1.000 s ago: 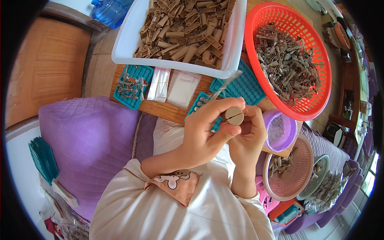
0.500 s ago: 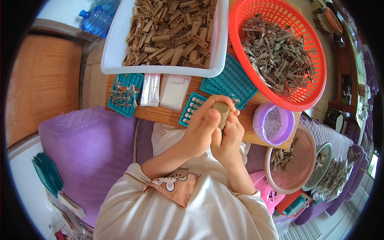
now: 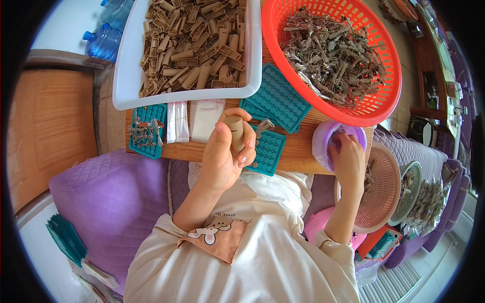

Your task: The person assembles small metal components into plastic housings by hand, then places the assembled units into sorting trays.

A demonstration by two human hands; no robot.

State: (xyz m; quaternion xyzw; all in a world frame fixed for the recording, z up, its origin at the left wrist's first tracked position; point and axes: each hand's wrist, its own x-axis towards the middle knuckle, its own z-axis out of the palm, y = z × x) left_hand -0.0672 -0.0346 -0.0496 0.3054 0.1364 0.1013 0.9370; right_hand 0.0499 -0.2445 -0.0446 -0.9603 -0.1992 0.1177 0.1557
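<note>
My left hand (image 3: 222, 154) is closed round a brown plastic tube-shaped casing (image 3: 236, 132), held upright above the table's near edge. A small bundle of greyish wires (image 3: 264, 124) sticks out past its fingers, apparently joined to the casing; the join is hidden. My right hand (image 3: 349, 154) reaches into a purple tub (image 3: 318, 146), fingers bent and drawn together. Its fingertips are partly hidden, and whatever they pinch cannot be made out. Just beyond my left hand lies a teal tray (image 3: 273, 151) with round cells, partly covered by the hand.
A white bin (image 3: 121, 81) of brown casings and a red basket (image 3: 391, 106) of wire bundles stand at the back. More teal trays (image 3: 283, 96), clear plastic bags (image 3: 178, 123) and a wire-laden teal tray (image 3: 146, 134) lie between. Pink (image 3: 386, 202) and green baskets (image 3: 411, 194) stand at right.
My right hand has left the casing and moved right into the purple tub. My left hand has shifted left, still holding the casing. The whole view has shifted slightly.
</note>
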